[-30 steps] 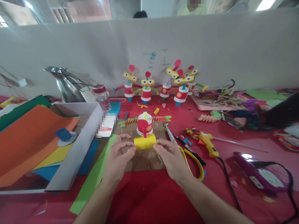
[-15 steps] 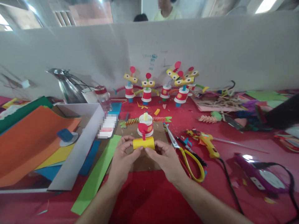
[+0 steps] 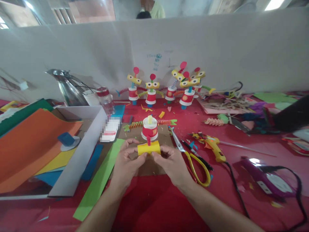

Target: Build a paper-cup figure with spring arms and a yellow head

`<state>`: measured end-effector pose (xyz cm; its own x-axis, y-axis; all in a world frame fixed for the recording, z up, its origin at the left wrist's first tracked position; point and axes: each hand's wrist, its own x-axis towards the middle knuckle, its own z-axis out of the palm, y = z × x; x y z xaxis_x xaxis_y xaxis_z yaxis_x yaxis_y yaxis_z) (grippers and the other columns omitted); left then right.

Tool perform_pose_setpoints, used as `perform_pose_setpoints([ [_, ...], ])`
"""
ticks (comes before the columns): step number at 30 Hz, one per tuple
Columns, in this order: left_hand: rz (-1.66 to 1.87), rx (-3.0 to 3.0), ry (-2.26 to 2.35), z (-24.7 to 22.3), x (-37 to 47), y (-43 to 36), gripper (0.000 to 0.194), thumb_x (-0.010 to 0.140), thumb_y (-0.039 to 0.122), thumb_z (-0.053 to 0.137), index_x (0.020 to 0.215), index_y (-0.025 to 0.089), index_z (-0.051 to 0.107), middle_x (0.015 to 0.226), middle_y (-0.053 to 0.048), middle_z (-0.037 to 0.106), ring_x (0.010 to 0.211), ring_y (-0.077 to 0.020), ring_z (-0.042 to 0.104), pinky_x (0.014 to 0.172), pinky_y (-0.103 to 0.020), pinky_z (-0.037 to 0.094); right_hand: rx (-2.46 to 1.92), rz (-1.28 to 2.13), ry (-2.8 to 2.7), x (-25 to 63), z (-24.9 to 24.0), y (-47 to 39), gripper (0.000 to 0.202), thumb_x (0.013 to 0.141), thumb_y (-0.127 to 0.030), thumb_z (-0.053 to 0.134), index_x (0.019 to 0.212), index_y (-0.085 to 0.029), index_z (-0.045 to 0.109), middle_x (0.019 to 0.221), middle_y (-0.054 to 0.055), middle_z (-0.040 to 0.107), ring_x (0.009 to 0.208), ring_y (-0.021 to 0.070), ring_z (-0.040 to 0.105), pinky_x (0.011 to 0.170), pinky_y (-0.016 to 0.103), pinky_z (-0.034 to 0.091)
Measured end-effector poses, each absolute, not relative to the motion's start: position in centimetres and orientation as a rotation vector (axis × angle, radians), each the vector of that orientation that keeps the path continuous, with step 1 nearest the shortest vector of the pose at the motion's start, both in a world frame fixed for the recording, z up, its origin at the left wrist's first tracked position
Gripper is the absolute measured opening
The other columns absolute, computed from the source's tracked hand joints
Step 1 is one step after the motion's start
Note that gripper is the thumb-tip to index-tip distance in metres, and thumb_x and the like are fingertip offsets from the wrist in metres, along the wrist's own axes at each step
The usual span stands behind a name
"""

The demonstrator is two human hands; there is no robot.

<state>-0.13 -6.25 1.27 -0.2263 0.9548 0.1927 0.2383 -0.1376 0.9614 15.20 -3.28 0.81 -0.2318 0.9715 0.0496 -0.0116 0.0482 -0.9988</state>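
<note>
A yellow paper tube point(image 3: 149, 148) is held level between both hands, with a red folded paper spring point(image 3: 148, 140) standing up from its middle. My left hand point(image 3: 129, 159) pinches the tube's left end, and my right hand point(image 3: 170, 161) grips its right end. Just beyond stands a white cup body with a red band point(image 3: 150, 130), a pale yellow piece on its top and springy paper arms out to both sides. Several finished cup figures with yellow eyed heads, one of them at the front right point(image 3: 187, 97), stand along the white partition.
Yellow-handled scissors point(image 3: 198, 167), a pen and a yellow glue gun point(image 3: 215, 150) lie to the right, near a purple device point(image 3: 270, 180). On the left are a white box point(image 3: 70, 174) with coloured sheets, a green strip point(image 3: 98, 180), a jar point(image 3: 105, 101) and a metal jug point(image 3: 70, 90).
The red disc seen in front of the cup body no longer shows there; the band is more visible. The tube's right end is slightly higher. Behind the partition, a person has shifted left.
</note>
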Motion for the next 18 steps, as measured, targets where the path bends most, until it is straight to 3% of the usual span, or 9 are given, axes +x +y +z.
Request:
perform_pose_setpoints([
  [6, 1.332, 1.336, 1.384, 1.9, -1.3, -6.2, 0.011, 0.078, 0.025, 0.068, 0.078, 0.023, 0.078, 0.12, -0.007, 0.053, 0.109, -0.0225, 0.051, 0.077, -0.028, 0.044, -1.071, 1.447, -1.369, 15.6, 1.1, -3.1, 0.021, 0.075, -0.033, 0.059, 0.071, -0.016, 0.07, 0.055, -0.004, 0.046, 0.051, 0.0085, 0.032, 0.048, 0.023, 0.024],
  [12, 1.236, 1.309, 1.353, 2.4, -2.1, -6.0, 0.012, 0.077, 0.025, 0.067, 0.075, 0.021, 0.078, 0.119, -0.008, 0.055, 0.105, -0.0223, 0.053, 0.072, -0.026, 0.046, -1.04, 1.431, -1.428, 15.9, 1.3, -3.0, 0.026, 0.078, -0.031, 0.054, 0.056, -0.019, 0.052, 0.052, -0.007, 0.029, 0.048, 0.0074, 0.021, 0.045, 0.024, 0.018],
  [18, 1.271, 1.164, 1.325, 2.4, -2.7, -5.8, 0.012, 0.073, 0.03, 0.073, 0.069, 0.019, 0.075, 0.112, -0.007, 0.054, 0.102, -0.0195, 0.053, 0.078, -0.025, 0.047, -1.04, 1.408, -1.414, 16.0, 1.1, -3.4, 0.024, 0.08, -0.026, 0.053, 0.057, -0.019, 0.053, 0.05, -0.007, 0.035, 0.045, 0.0071, 0.026, 0.044, 0.023, 0.021],
])
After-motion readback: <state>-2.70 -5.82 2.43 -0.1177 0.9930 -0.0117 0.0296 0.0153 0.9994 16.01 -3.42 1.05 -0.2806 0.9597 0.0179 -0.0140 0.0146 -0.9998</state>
